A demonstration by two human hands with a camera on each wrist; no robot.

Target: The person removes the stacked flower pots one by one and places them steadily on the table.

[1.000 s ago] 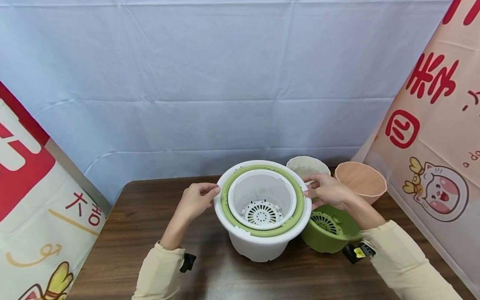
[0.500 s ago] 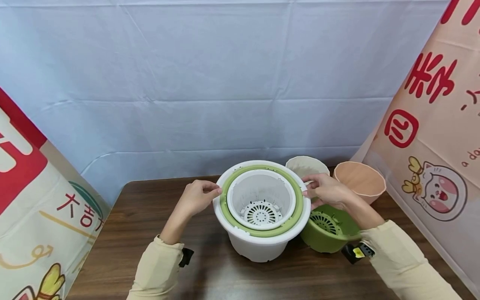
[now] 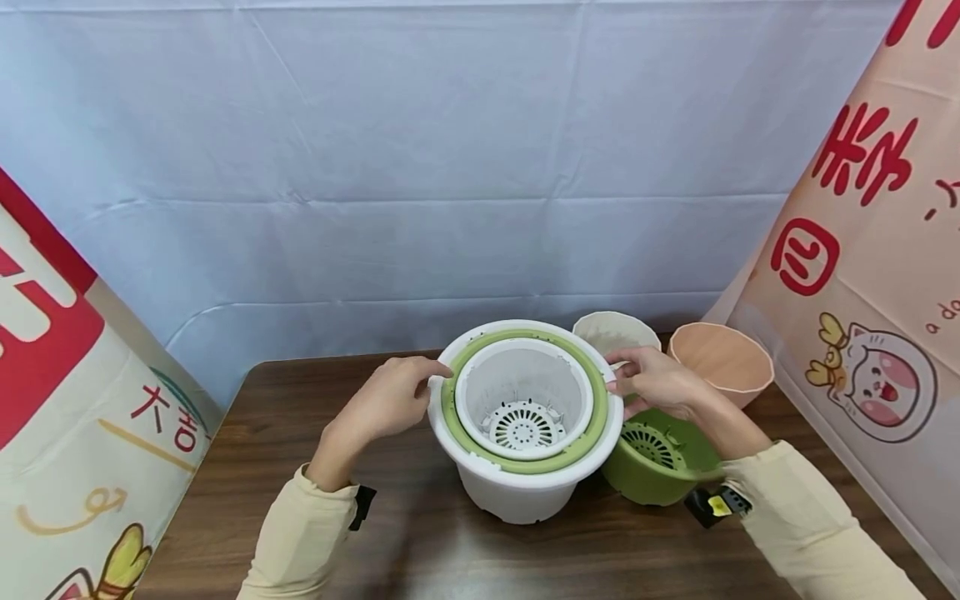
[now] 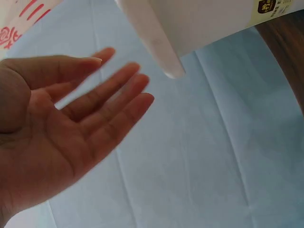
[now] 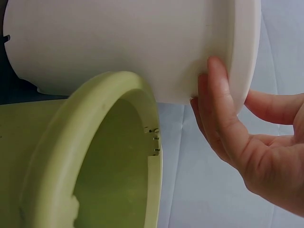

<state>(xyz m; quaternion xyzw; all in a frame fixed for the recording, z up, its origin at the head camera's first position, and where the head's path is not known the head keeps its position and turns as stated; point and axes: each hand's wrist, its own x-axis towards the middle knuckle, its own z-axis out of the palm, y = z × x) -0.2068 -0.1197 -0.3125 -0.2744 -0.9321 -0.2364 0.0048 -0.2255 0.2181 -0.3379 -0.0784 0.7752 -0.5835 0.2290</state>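
White plastic fills the pinch of the right hand: I have its thumb at the lip of the big pot and its fingers bunched against the wall beneath, a hold I take to be for steadying, as the overhanging lip gives a smooth side its best catch. Across from it, at the pot's left side, is the left hand, fingers relaxed and a little spread, clasping nothing; from above its fingertips seem to overlap the lip, but the left wrist view shows me a gap. Being opposite the right hand, it seems placed for balance. Inside the big pot sits a light green pot, and inside that a small white pot with a slotted floor; I'd guess they are nested by size to save room. The stack stands around the middle of the wooden table, toward the far edge. Just to its right, partly beneath the right forearm, is a loose green pot; whether it touches the stack I cannot tell. Farther back on the right stand a cream pot and a peach pot, near the blue cloth, probably grouped there to spare the left side.
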